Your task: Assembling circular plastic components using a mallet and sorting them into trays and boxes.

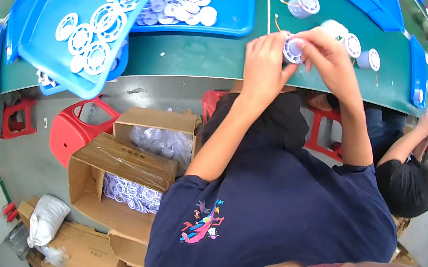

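Observation:
Above the near edge of the green table, both hands hold a small white cup-shaped part with a slotted ring face (288, 54). My left hand (266, 67) grips its left side with the fingers closed. The thumb and fingers of my right hand (331, 55) pinch at the front and right of it, where a pale round disc shows against the ring. A short orange wire (278, 22) sticks up behind the fingertips. Just right of my hands lie similar white parts, one a wired cup (369, 59), another with its ring face (352, 46) turned up. Farther back lies another wired cup (304, 3).
A blue tray (47, 45) of slotted white rings overlaps a blue tray (243, 22) of small white discs. A blue bin (387, 11) stands at the right. Cardboard boxes (115, 156) with white parts and a red stool (76, 132) are on the floor. A co-worker (405, 180) sits right.

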A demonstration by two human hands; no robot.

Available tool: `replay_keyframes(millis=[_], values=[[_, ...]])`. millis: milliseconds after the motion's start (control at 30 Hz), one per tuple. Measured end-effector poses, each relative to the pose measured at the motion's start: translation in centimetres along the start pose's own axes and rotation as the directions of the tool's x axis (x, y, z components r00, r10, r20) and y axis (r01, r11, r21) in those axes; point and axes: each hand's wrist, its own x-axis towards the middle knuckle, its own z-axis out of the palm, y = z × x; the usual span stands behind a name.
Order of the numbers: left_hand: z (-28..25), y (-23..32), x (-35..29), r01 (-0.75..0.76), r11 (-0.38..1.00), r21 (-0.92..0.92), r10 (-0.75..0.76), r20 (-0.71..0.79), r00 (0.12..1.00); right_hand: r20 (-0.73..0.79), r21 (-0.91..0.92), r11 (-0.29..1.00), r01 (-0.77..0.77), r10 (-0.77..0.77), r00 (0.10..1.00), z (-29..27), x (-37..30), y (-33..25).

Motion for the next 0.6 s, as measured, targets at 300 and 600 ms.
replay_keyframes(millis=[300, 600], values=[[0.9, 0.5, 0.2, -0.014, 1.000, 0.002, 0.014, -0.023, 1.000, -0.240, -0.444, 0.867, 0.224, -0.356, 0.903, 2.1, -2.5, 2.0], [0.8, 2.0, 0.2, 0.051, 0.994, 0.092, -0.050, -0.007, 0.999, -0.363, -0.057, 0.975, 0.216, -0.222, 0.905, 0.9, -3.0, 4.1]])
